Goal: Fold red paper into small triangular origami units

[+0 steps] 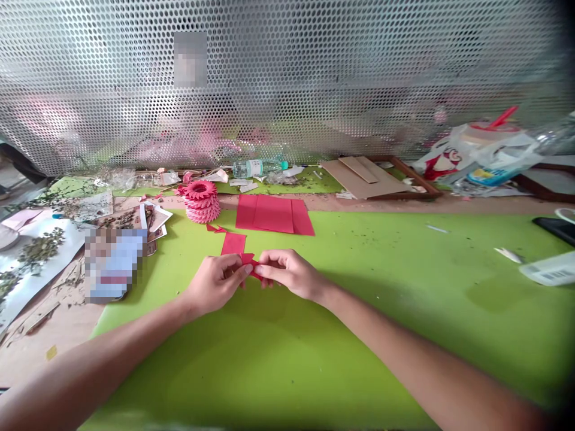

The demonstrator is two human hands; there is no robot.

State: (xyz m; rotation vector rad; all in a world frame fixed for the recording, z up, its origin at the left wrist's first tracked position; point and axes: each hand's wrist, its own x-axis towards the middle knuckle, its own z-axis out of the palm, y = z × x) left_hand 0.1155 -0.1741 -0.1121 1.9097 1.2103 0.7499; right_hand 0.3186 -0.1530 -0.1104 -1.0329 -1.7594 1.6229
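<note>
A small folded piece of red paper [247, 258] is pinched between both my hands over the green mat. My left hand [218, 280] grips its left side, thumb on top. My right hand [290, 273] is closed on its right end, with the fingertips partly hidden. Just beyond my left hand lies a flat red paper rectangle [233, 243]. Farther back stands a round stack of pink-red folded paper rings [202, 202], with a few small red folded pieces [216, 228] at its foot. Larger red paper sheets [275, 214] lie overlapping to its right.
A phone [117, 263] lies at the left near photos and dried plant bits. Along the perforated metal panel [287, 78] are a plastic bottle [254, 167], cardboard pieces [363, 178] and a plastic bag with a cup [480, 152]. A clear plastic piece [550, 268] lies at the right.
</note>
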